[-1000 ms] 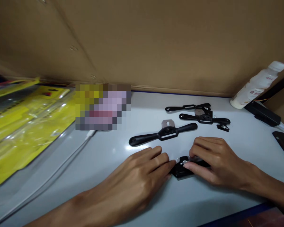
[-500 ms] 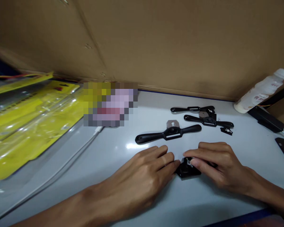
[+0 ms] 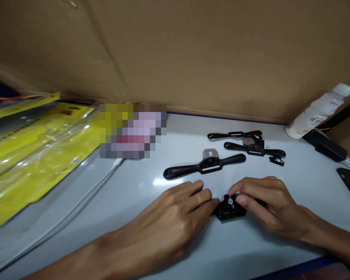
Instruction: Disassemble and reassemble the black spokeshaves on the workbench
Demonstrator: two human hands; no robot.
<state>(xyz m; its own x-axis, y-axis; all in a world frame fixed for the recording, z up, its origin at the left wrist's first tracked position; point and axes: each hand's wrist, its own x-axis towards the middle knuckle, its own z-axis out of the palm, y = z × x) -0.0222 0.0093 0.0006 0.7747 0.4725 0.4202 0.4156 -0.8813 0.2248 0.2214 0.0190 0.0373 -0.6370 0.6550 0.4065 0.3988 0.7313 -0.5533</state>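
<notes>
Newly angled wing screw [image 3: 230, 202] against slightly parted right fingers [image 3: 243, 201]

Looked like a small makeshift workstation, more workbench than office, though could not be told for certain from one corner. Had a glossy white tabletop [image 3: 140, 206] under the fingers [image 3: 205, 208] and, rising beyond them, a brown cardboard-like panel [image 3: 192, 58] as a back wall. Suggested bench work through black two-handled tools [image 3: 212, 160] and flat metal plates [image 3: 206, 154] lying just past the fingers. Added yellow-and-clear packaging [image 3: 61, 163] heaped to their left, like shop goods, and a drink bottle [image 3: 316, 118] far off to their right, as on a personal desk.
</notes>
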